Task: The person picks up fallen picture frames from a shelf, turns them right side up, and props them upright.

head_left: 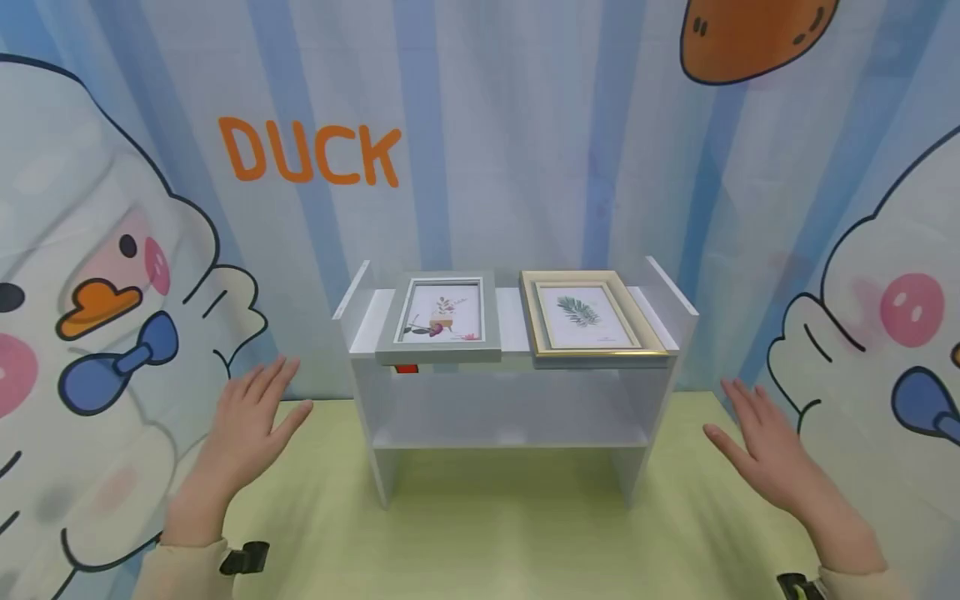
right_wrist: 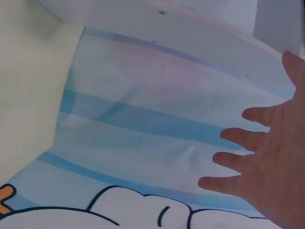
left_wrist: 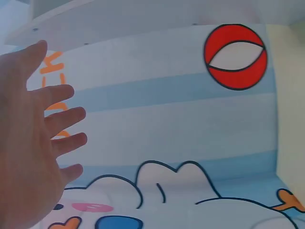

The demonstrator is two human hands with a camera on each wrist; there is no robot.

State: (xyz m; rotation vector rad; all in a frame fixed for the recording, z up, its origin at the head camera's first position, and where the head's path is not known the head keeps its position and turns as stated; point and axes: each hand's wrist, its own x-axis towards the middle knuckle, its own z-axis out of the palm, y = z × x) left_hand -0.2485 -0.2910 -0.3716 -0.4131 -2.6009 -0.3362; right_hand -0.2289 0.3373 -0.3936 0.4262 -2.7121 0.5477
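Two picture frames lie face up on top of a small white shelf point(head_left: 510, 408). The left one, a grey picture frame point(head_left: 386, 342), holds a print of a plant; the right one, a cream and gold picture frame point(head_left: 652, 340), shows a green leaf. My left hand point(head_left: 251, 425) hovers to the left of the shelf with fingers extended, touching nothing. On the other side, my right hand point(head_left: 768, 450) is held out in the air, fingers straight and apart from the shelf. Both wrist views show spread fingers with nothing in them.
The shelf stands on a pale yellow-green surface point(head_left: 510, 550), its raised side panels point(head_left: 671, 292) flanking the frames. Behind hangs a blue-and-white striped curtain point(head_left: 510, 167) with cartoon ducks and orange lettering. A lower shelf board point(head_left: 510, 436) runs beneath the top.
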